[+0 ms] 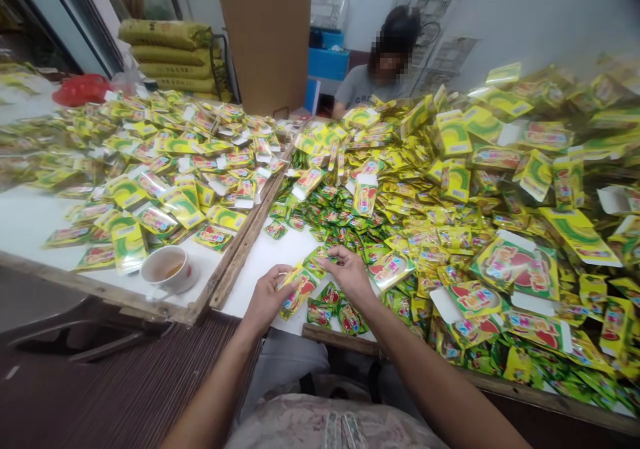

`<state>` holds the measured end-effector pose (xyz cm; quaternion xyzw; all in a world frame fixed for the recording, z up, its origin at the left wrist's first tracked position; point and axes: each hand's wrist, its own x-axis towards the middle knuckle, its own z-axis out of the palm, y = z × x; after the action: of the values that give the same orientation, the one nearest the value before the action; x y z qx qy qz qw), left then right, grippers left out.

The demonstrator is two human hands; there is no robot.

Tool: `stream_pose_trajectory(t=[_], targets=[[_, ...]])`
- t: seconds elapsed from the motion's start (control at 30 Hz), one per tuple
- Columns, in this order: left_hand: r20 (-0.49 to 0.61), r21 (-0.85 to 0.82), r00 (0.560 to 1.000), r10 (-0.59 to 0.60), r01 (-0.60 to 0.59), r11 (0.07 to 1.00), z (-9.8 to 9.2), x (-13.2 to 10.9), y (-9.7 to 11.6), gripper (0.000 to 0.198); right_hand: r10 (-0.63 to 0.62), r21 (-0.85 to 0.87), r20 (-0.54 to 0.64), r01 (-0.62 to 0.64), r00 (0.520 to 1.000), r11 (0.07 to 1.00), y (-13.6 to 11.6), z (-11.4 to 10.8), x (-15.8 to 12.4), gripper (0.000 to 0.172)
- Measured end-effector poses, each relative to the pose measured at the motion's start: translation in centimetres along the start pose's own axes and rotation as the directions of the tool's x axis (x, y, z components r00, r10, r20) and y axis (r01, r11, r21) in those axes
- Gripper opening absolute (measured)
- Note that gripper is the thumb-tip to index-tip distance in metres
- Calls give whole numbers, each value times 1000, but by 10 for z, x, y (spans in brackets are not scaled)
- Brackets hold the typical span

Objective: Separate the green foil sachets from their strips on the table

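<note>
My left hand [270, 299] is closed on a small yellow-and-green printed carton [300, 295], held tilted just above the table's near edge. Fingers of my right hand [353, 279] pinch a small green sachet [316, 262] beside the carton's upper end. Whether the sachet's end is inside the carton I cannot tell. Below my right hand lie several loose green sachets [350, 319] on the white tabletop [260, 272]. A larger heap of green sachets [345, 219] spreads beyond my hands, and a flat carton [393, 270] rests right of my right wrist.
A big mound of cartons and yellow sachets [435, 229] covers the right side. Left of a wooden divider strip [255, 232] are piled cartons [170, 142] and a white cup [167, 269] of brown liquid. A person [375, 79] sits opposite. Yellow sacks [170, 55] are stacked behind.
</note>
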<state>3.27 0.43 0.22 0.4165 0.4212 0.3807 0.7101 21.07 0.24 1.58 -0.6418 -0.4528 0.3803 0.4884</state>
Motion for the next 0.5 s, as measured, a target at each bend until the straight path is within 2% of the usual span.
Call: stream_pose_trajectory(t=[0.17, 0.33, 0.43, 0.5], targets=[[101, -51, 993, -54, 59, 997, 2, -2, 3, 44, -16, -135, -89, 4, 996, 991, 8, 3, -7, 34], [90, -145, 989, -121, 133, 980, 8, -3, 4, 51, -250, -320, -43, 224, 967, 921, 5, 1, -20, 28], [97, -128, 981, -169, 181, 975, 13, 1, 5, 55, -264, -459, -3, 234, 964, 857, -5, -12, -26, 21], [100, -115, 975, -199, 210, 971, 16, 5, 7, 57, -267, -594, 30, 232, 963, 771, -17, -33, -27, 17]])
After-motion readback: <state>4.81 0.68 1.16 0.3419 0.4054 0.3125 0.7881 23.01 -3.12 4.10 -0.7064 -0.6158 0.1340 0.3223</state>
